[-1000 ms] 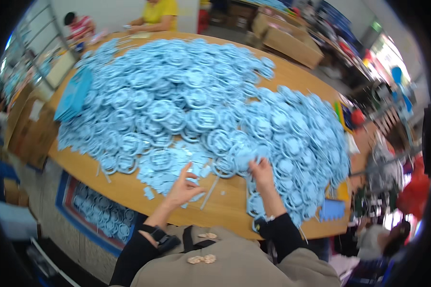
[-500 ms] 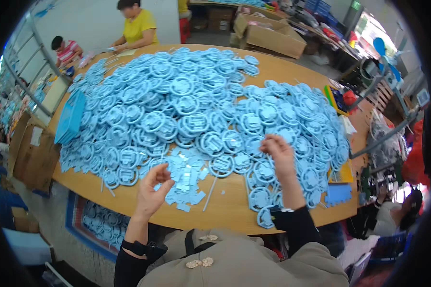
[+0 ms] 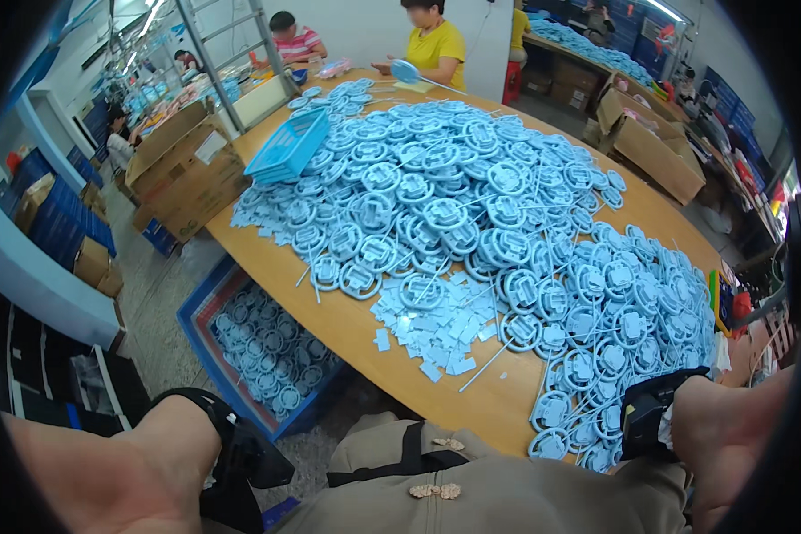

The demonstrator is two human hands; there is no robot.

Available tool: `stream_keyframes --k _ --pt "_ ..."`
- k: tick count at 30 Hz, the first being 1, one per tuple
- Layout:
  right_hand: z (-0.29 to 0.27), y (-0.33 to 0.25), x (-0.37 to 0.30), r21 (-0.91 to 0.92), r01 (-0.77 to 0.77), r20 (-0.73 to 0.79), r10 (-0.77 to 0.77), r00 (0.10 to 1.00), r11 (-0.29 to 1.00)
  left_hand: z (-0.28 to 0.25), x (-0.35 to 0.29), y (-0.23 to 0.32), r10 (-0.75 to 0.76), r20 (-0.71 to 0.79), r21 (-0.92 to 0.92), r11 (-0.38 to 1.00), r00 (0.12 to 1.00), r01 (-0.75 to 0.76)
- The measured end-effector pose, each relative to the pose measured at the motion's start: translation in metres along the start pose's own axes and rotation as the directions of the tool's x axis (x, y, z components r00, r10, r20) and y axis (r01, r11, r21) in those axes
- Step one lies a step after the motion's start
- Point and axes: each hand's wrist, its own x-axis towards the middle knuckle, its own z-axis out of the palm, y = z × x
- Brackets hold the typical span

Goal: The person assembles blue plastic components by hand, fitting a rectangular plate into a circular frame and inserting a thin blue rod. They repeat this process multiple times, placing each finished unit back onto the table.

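Both my hands are raised close to the camera, off the table. My left hand shows only wrist and palm base at the lower left; its fingers run out of the picture. My right hand is at the lower right, fingers also out of sight. Whether either holds anything cannot be seen. Nearest the right wrist is a big pile of light-blue round plastic pieces with rings and thin sticks. A heap of small flat light-blue squares lies at the near edge of that pile.
The wooden table curves across the middle. A blue basket stands at its far left. Below the left edge is a blue-rimmed crate of similar pieces. Cardboard boxes stand beyond. Across the table, a person in yellow holds one round piece.
Both hands have risen from over the table toward the camera, to the lower corners. The view has turned left. The person in yellow now holds up a round blue piece.
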Motion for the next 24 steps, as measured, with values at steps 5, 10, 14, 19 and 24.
stream_keyframes --k 5,10,14,19,24 --pt "0.017 0.011 -0.006 0.064 -0.038 0.011 0.038 0.999 0.997 -0.019 -0.009 -0.001 -0.041 0.052 0.104 0.994 0.998 0.036" --pt "0.047 0.033 0.008 0.065 0.043 -0.058 -0.039 0.998 0.997 -0.018 -0.014 -0.042 0.005 0.019 0.112 0.994 1.000 -0.007" --pt "0.050 0.030 0.048 0.031 0.144 -0.150 -0.137 0.979 0.989 -0.002 0.012 -0.071 0.073 -0.032 0.076 0.995 0.997 -0.071" --pt "0.064 0.001 0.098 -0.047 0.259 -0.354 -0.258 0.899 0.965 0.011 0.095 -0.114 0.227 -0.066 -0.027 0.973 0.972 -0.229" --pt "0.092 -0.028 0.118 -0.054 0.231 -0.466 -0.229 0.854 0.971 -0.006 0.153 -0.140 0.268 0.008 -0.054 0.962 0.963 -0.268"
